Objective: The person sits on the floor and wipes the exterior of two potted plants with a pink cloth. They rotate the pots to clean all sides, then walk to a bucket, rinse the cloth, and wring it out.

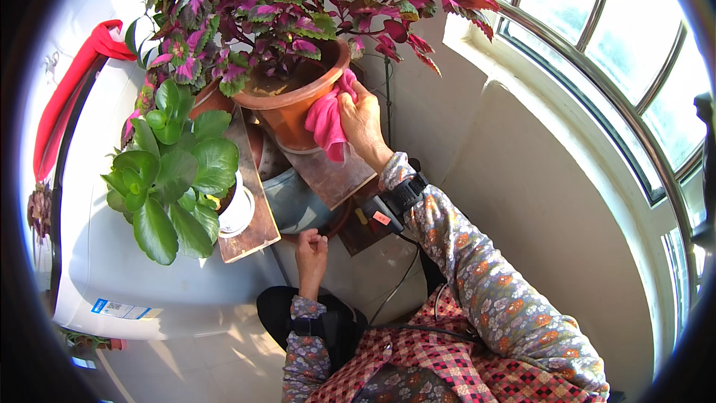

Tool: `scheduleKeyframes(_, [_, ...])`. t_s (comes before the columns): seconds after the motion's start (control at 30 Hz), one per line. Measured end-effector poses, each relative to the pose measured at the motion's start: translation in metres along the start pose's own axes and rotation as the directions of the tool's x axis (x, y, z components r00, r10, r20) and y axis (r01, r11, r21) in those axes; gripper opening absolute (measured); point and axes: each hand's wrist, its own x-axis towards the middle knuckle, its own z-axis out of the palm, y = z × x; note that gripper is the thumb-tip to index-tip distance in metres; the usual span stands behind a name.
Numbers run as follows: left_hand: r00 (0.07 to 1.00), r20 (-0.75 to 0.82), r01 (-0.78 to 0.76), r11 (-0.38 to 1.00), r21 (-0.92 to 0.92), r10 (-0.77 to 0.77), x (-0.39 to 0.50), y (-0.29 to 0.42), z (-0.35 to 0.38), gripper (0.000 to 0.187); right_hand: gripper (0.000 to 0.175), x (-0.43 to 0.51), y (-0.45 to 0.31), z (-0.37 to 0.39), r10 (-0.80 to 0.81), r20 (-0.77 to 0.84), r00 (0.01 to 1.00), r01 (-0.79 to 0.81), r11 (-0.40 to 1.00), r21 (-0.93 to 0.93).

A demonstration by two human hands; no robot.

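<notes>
My right hand [363, 120] grips a pink cloth [329, 123] against the right side of a terracotta-coloured flowerpot [296, 117]. A coleus with magenta and green leaves [251, 17] grows from this pot, which stands on a brown board [330, 170]. Lower down, my left hand [311, 252] has its fingers curled near the lower edge of a blue-grey pot [302, 201]; whether it touches the pot cannot be told. To the left, a green succulent [173, 173] leans out of a white pot [238, 212] on another brown board [251, 196].
A white rounded appliance or tub [145, 285] stands on the left, with a red cloth [72, 95] at its far edge. On the right are a pale wall [531, 179] and a window with curved metal bars [593, 64]. A cable [391, 296] hangs by my right forearm.
</notes>
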Motion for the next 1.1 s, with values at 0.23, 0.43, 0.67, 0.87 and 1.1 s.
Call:
scheduleKeyframes(0.23, [1.0, -0.003, 0.003, 1.0, -0.023, -0.003, -0.003, 0.002, 0.001, 0.028, 0.02, -0.005, -0.008, 0.008, -0.161, -0.039, 0.986, 0.165, 0.975, 0.148])
scheduleKeyframes(0.43, [1.0, 0.016, 0.012, 1.0, -0.01, -0.012, -0.001, 0.001, 0.0, 0.028, 0.026, -0.032, -0.017, 0.017, -0.163, -0.097, 0.982, 0.152, 0.982, -0.113])
scheduleKeyframes(0.67, [0.998, -0.008, -0.062, 0.997, 0.046, 0.062, 0.0, -0.005, 0.0, 0.028, 0.023, -0.034, -0.022, 0.023, -0.197, -0.117, 0.973, 0.198, 0.98, -0.004])
scheduleKeyframes(0.87, [0.999, 0.011, -0.034, 0.999, 0.037, 0.034, -0.002, -0.002, 0.001, 0.028, 0.021, -0.036, -0.026, 0.018, -0.072, -0.078, 0.994, 0.06, 0.987, -0.149])
scheduleKeyframes(1.1, [1.0, -0.007, 0.001, 1.0, -0.026, -0.001, -0.003, 0.005, -0.001, 0.028, 0.018, -0.034, -0.023, 0.029, -0.268, -0.186, 0.945, 0.256, 0.963, -0.09])
